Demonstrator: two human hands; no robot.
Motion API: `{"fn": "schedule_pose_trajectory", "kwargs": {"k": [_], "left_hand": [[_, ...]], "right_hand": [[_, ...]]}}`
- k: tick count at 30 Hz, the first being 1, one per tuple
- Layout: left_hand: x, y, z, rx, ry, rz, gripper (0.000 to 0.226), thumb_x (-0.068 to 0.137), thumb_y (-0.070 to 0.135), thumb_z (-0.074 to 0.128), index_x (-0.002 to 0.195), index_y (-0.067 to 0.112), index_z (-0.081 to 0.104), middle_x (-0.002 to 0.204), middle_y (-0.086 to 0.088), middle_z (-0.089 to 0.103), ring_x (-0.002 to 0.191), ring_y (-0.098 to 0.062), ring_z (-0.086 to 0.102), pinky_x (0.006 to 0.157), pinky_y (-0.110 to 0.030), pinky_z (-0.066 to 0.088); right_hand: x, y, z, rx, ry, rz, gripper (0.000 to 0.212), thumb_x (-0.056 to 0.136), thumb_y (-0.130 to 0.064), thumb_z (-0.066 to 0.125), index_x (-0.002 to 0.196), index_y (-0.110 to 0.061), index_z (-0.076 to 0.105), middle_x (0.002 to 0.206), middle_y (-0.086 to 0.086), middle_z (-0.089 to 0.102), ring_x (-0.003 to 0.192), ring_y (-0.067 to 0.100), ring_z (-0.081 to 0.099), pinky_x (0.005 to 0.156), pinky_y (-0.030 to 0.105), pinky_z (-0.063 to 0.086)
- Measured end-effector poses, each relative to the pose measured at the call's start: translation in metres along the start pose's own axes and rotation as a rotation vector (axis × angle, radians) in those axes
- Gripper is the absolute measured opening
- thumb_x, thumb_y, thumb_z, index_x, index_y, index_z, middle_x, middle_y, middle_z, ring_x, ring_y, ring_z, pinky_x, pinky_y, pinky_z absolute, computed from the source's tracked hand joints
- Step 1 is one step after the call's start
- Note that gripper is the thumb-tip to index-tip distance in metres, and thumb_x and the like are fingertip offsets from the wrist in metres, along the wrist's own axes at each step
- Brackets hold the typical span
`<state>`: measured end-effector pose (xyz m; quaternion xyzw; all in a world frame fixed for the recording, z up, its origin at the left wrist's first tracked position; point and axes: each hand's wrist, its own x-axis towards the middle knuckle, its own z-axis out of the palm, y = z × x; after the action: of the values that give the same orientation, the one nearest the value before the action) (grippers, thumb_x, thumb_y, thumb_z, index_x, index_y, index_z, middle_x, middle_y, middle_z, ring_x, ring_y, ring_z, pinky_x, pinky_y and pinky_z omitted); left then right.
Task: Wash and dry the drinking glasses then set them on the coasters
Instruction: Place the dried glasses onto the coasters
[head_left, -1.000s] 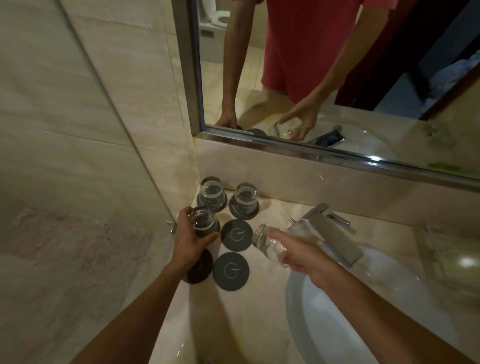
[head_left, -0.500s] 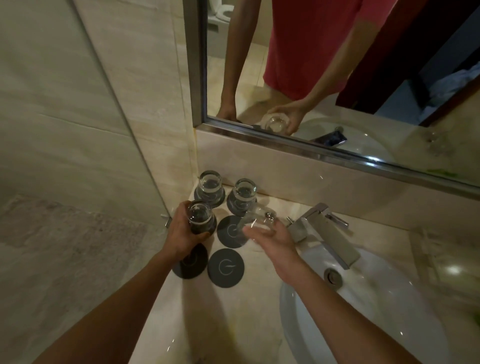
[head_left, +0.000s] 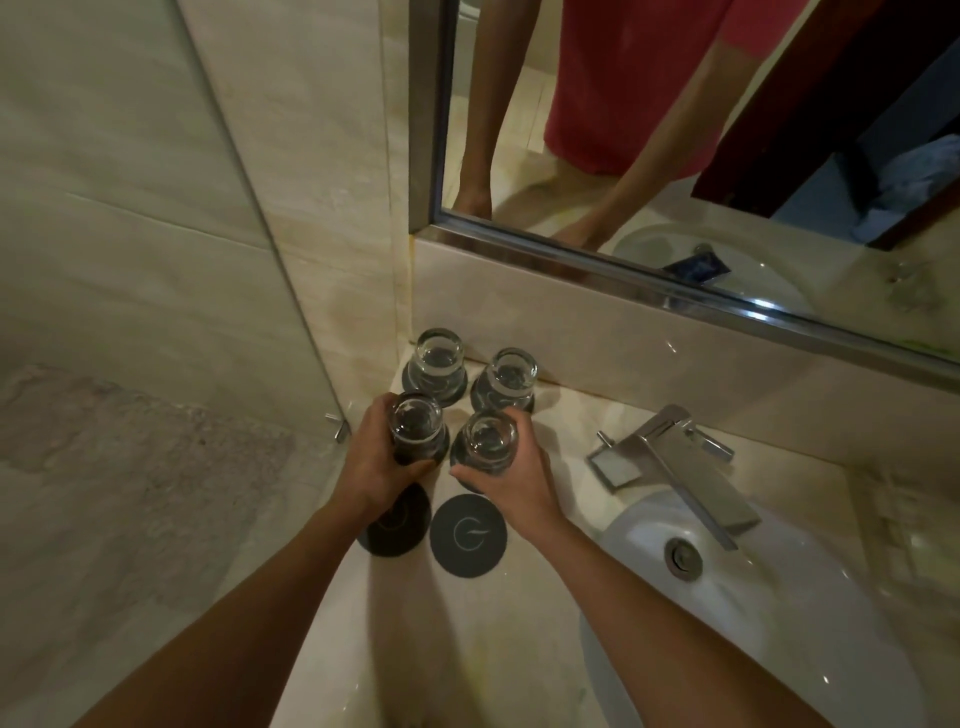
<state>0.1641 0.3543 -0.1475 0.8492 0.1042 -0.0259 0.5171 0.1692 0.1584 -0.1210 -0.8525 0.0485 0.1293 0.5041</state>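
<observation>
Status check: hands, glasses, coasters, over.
Left hand grips glass; right hand grips glass over coaster. Two glasses seated at back. Two coasters bare. Nothing blocking.

Dark grey coasters (head_left: 468, 535), beige marble counter (head_left: 540, 613).

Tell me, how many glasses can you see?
4. Two stand at the back; the left hand grips one, the right hand another.

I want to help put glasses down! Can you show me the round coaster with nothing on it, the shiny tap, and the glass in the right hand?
Empty coaster (head_left: 468, 535): head view, on its printed centre.
Tap (head_left: 691, 470): head view, on the flat spout.
Glass in the right hand (head_left: 488, 439): head view, on its upturned base.
</observation>
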Motion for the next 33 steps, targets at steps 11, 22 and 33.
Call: {"fn": "schedule_pose_trajectory", "kwargs": {"k": [11, 22, 33], "left_hand": [[-0.003, 0.006, -0.002, -0.009, -0.019, -0.021, 0.085, 0.064, 0.013, 0.091, 0.126, 0.036, 0.037, 0.133, -0.002, 0.054, 0.125, -0.020, 0.051, 0.108, -0.043, 0.043], [-0.031, 0.031, -0.021, 0.007, 0.017, -0.153, 0.096, 0.069, 0.010, 0.089, 0.145, 0.015, 0.031, 0.140, -0.012, 0.045, 0.126, -0.027, 0.048, 0.105, -0.044, 0.047], [-0.113, 0.072, 0.040, 0.368, -0.163, -0.046, 0.023, 0.086, 0.015, 0.072, 0.084, 0.024, 0.051, 0.085, 0.004, 0.057, 0.077, -0.016, 0.057, 0.063, -0.025, 0.045]], "right_hand": [[0.004, 0.010, -0.010, -0.099, -0.032, 0.018, 0.093, 0.057, -0.031, 0.093, 0.131, -0.046, 0.038, 0.126, -0.009, 0.061, 0.120, 0.011, 0.058, 0.105, 0.042, 0.050], [0.000, 0.001, -0.029, -0.133, -0.129, 0.063, 0.107, 0.053, -0.028, 0.098, 0.138, -0.039, 0.033, 0.138, -0.004, 0.051, 0.128, 0.015, 0.050, 0.110, 0.045, 0.045], [-0.091, 0.003, -0.114, -0.244, -0.141, 0.034, 0.029, 0.086, -0.015, 0.074, 0.110, -0.015, 0.058, 0.107, 0.005, 0.063, 0.097, 0.021, 0.063, 0.087, 0.033, 0.055]]}}
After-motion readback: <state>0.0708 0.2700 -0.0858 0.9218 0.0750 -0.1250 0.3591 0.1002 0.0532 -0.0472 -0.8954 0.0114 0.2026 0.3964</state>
